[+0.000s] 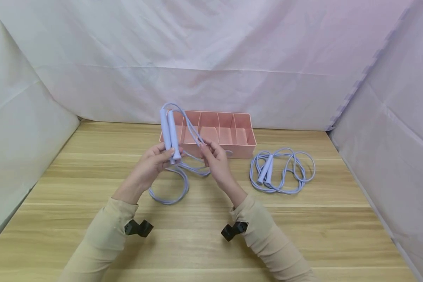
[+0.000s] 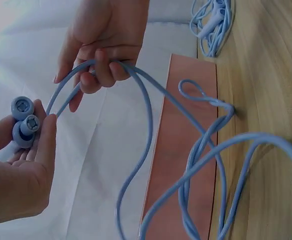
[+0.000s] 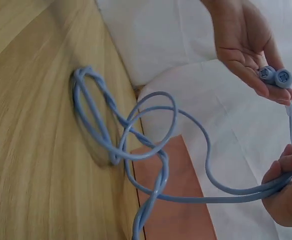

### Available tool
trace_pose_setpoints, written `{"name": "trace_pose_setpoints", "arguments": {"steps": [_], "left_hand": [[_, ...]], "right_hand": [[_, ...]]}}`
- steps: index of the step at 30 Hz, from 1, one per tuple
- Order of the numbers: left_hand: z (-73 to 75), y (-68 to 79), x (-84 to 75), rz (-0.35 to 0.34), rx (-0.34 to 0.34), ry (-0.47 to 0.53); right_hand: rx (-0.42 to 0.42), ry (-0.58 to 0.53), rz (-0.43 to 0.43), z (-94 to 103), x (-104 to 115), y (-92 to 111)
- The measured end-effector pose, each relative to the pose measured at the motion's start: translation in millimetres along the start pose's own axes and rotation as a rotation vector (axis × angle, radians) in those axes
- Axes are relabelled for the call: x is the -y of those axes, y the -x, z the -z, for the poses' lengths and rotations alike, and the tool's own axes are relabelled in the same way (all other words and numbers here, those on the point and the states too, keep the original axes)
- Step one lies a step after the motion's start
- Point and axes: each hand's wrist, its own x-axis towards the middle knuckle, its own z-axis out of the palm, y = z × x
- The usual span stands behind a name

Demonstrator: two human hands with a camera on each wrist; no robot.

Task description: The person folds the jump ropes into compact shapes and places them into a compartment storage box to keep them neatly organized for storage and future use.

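Observation:
My left hand (image 1: 144, 168) grips both pale blue handles (image 1: 165, 129) of a jump rope side by side, their far ends tilted up. To its right, my right hand (image 1: 216, 164) holds the two strands of cord a short way from the handles, fingers curled round them. Between the hands the cord arches upward. Below, the rest of the cord (image 2: 150, 125) hangs in loose loops, and part of it is twisted together (image 3: 162, 170) down at the wooden table. In the left wrist view the handles' round end caps (image 2: 22, 106) face the camera.
Behind the hands stands a pink box (image 1: 232, 152) with several compartments, partly covered by the handles and cord. A second pale blue jump rope (image 1: 265, 169) lies coiled on the table to the right. White cloth (image 1: 268, 94) hangs along the table's back and sides.

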Motion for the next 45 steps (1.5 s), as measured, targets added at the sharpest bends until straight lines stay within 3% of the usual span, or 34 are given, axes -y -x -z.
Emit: {"name": "trace_pose_setpoints", "arguments": {"steps": [5,10,14,17,20,24,28,32,39,42,45], "left_hand": [[1.5,1.8,-4.3,-0.021,-0.061,0.070],[1.2,4.1,-7.5,-0.037,-0.106,0.145],[0.2,3.7,-6.1,-0.038,-0.129,0.141],[-1.1,1.8,-3.3,-0.020,-0.155,0.072],[-1.9,-0.9,-0.2,0.014,-0.200,-0.059],[-5.6,-4.2,3.8,0.023,-0.276,-0.322],[-10.4,-5.3,8.5,-0.037,-0.330,-0.617],[-13.4,-5.3,13.3,-0.083,-0.330,-0.839],[-22.4,-7.3,17.9,-0.107,-0.264,-1.112],[-25.8,-6.7,18.9,-0.104,-0.228,-1.193],[-26.3,-5.6,20.5,-0.085,-0.162,-1.213]], "right_hand": [[-0.058,0.169,0.120,3.7,-6,2],[-0.089,0.232,0.201,11.3,-13,1],[-0.120,0.268,0.260,14.8,-16,2],[-0.121,0.373,0.332,16.5,-15,3],[-0.070,0.597,0.444,18.2,-10,5],[0.029,0.913,0.610,20.0,0,7],[0.138,1.065,0.692,20.4,8,7],[0.247,1.120,0.691,19.5,13,6],[0.451,1.069,0.661,15.4,23,1],[0.518,1.030,0.591,14.9,26,-4],[0.550,0.972,0.491,15.3,28,-9]]}}
